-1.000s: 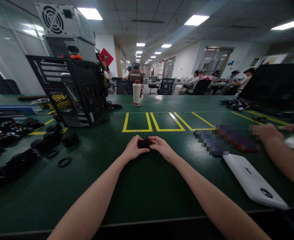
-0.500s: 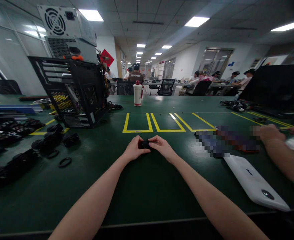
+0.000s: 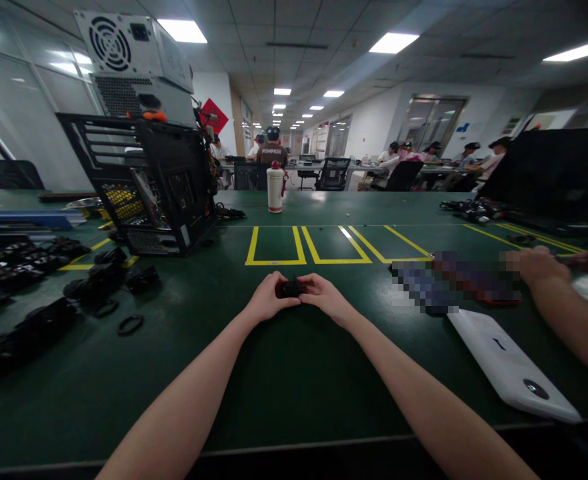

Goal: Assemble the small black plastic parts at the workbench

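Note:
My left hand (image 3: pixel 265 297) and my right hand (image 3: pixel 325 294) meet at the middle of the green table (image 3: pixel 294 373), a little in front of the yellow marked boxes (image 3: pixel 274 245). Both pinch a small black part (image 3: pixel 290 288) between their fingertips, just above the table top. What kind of part it is cannot be made out. My forearms reach in from the near edge.
An open black computer case (image 3: pixel 149 187) with a grey power supply (image 3: pixel 134 63) on top stands at the left. Black cable bundles (image 3: pixel 94 280) and rings (image 3: pixel 129 325) lie left. A white bottle (image 3: pixel 275 188) stands behind. A white device (image 3: pixel 509 363) and another person's arm (image 3: pixel 564 313) are right.
Almost nothing: my hands stay together on the small black part with slight finger shifts. The other person's hand at the right moved a little.

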A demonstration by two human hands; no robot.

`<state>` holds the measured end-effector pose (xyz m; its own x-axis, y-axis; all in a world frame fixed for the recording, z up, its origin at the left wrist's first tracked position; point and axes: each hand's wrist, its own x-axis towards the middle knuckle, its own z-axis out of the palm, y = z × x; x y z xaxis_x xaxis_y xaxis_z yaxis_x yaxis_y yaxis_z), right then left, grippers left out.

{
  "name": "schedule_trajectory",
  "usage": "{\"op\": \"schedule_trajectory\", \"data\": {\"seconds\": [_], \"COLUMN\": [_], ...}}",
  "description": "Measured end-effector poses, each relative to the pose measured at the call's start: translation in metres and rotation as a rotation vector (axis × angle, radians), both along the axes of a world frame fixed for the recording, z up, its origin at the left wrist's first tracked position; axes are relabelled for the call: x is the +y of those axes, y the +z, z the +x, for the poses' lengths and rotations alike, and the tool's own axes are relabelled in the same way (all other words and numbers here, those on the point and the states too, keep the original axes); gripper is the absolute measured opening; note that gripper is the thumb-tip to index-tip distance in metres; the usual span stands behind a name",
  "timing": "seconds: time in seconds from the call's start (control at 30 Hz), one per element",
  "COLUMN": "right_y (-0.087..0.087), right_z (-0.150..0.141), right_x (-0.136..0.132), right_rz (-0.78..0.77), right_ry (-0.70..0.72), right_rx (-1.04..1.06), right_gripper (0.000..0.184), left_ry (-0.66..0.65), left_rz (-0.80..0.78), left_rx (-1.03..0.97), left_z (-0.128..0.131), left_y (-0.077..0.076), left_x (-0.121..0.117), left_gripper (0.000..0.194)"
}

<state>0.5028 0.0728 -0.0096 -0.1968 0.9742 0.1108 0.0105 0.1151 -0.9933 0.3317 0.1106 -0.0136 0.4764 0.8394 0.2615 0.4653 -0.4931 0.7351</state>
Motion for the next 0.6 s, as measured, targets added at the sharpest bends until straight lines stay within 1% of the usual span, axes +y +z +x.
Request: {"op": "schedule_trajectory", "data": {"seconds": [0.1, 0.27, 0.47, 0.53, 0.6], "right_y": [0.0009, 0.0011, 0.0008, 0.0003, 0.0003], "right_z": [-0.0001, 0.0019, 0.0009, -0.0007, -0.002], "right_x": [-0.0002, -0.0004, -0.0005, 0.0001, 0.0005], "right_rz": [0.012, -0.01, 0.023, 0.024, 0.018], "right_ry": [0.013, 0.017, -0.035, -0.043, -0.043], "right_rx": [0.01, 0.034, 0.018, 0.032, 0.045], "right_gripper": [0.036, 0.036, 0.023, 0.027, 0.036], "left_ry": [-0.01, -0.007, 0.002, 0.003, 0.005], "left_rz": [-0.002, -0.019, 0.009, 0.006, 0.001], "left_rx": [-0.002, -0.001, -0.018, -0.02, -0.016], "left_z": [-0.0006, -0.0011, 0.001, 0.0011, 0.0008], "left_y": [0.0007, 0.001, -0.001, -0.0005, 0.0002], "left_x": [-0.0009, -0.001, 0.0009, 0.0008, 0.0005], "left_gripper": [0.043, 0.045, 0.045, 0.044, 0.044]}}
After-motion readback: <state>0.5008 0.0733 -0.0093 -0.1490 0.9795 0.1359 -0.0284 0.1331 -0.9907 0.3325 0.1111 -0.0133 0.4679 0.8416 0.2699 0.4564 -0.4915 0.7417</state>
